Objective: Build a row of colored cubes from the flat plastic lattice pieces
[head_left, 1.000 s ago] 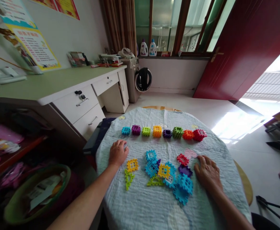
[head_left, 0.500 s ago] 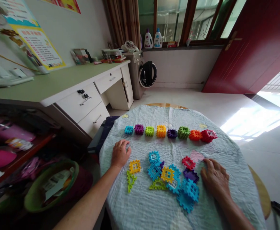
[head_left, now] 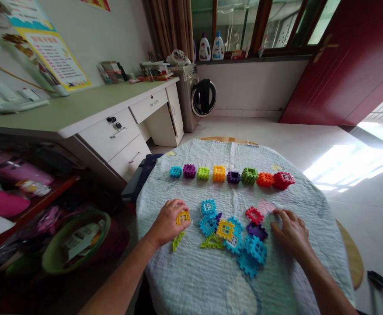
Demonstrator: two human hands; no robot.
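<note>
My left hand (head_left: pixel 170 221) curls around a yellow square building block (head_left: pixel 182 217) with window-like holes, its fingers on the far side and thumb on the near side. The block lies on the cloth. Partly under this hand is a green triangular piece (head_left: pixel 177 241). My right hand (head_left: pixel 291 231) rests on the cloth with its fingers loosely stretched, holding nothing. Nearest to it are a red square piece (head_left: pixel 254 215) and a dark purple piece (head_left: pixel 257 231). Between the hands lie blue pieces (head_left: pixel 256 249), another yellow square (head_left: pixel 225 229) and a green triangle (head_left: pixel 212 241).
A light blue cloth (head_left: pixel 231 284) covers the round table. Across its far part runs a row of assembled cubes, among them a yellow cube (head_left: pixel 219 173) and a red one (head_left: pixel 283 180). A desk (head_left: pixel 113 105) with drawers stands left, a green-rimmed bin (head_left: pixel 52 258) below it.
My left hand has moved right onto the yellow square block, its fingers now around it. My right hand stays in nearly the same place. The view has tilted slightly.
</note>
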